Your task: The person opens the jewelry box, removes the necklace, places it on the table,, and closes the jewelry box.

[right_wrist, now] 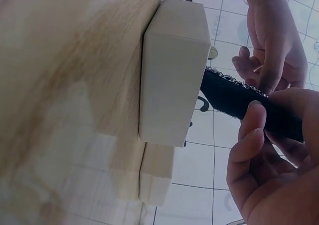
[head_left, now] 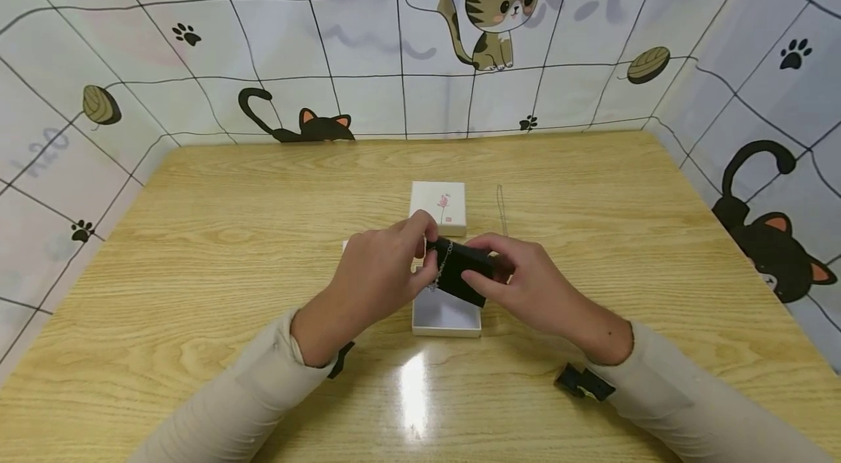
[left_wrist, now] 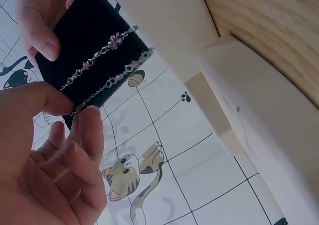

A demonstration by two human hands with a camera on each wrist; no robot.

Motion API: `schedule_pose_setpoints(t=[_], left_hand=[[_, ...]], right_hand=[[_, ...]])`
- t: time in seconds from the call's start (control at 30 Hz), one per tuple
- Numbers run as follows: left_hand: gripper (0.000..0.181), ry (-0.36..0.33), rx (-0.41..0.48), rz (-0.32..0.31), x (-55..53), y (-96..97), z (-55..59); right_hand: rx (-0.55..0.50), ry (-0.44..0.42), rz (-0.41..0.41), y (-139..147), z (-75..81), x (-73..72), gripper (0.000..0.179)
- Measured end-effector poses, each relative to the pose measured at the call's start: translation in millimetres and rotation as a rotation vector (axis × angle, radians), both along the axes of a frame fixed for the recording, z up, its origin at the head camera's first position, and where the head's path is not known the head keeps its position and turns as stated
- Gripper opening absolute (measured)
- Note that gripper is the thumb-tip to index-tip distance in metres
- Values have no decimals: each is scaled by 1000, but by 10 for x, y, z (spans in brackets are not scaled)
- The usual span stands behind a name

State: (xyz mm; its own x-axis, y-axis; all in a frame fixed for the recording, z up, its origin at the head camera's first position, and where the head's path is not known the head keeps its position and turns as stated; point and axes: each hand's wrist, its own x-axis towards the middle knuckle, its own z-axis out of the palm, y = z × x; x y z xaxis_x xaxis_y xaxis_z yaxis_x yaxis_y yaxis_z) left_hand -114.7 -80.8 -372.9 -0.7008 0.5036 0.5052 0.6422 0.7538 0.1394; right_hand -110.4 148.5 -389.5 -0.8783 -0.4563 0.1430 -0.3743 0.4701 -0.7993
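My right hand (head_left: 532, 277) grips a black padded jewelry insert (head_left: 468, 274) by one side, thumb on one face and fingers on the other. The insert is tilted above an open white box base (head_left: 447, 332). Across it runs a silver bracelet (head_left: 443, 266); in the left wrist view its two strands carry pink flower charms and clear stones. My left hand (head_left: 384, 262) pinches the chain end of the bracelet (left_wrist: 92, 59) between thumb and index finger, right at the insert's edge. Its other fingers are loosely curled below.
Behind the base lies a white box lid (head_left: 427, 201) with a pink flower print. A thin silver chain (head_left: 501, 204) lies on the wooden table (head_left: 263, 193) to the lid's right. A small white edge (head_left: 344, 245) peeks out beside my left hand. Cat-patterned cloth (head_left: 368, 39) surrounds the table.
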Motion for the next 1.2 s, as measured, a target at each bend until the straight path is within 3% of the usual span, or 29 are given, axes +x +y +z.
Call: schedule_pose_setpoints(t=[0.37,1.2], left_hand=[[13,55,-23,58,6,-2,21],[10,104,-19,40,12,3,-8]], right_hand=[[-14,-5,2,3,-1,4,24],[-1,-14,35,7,-21,9,25]])
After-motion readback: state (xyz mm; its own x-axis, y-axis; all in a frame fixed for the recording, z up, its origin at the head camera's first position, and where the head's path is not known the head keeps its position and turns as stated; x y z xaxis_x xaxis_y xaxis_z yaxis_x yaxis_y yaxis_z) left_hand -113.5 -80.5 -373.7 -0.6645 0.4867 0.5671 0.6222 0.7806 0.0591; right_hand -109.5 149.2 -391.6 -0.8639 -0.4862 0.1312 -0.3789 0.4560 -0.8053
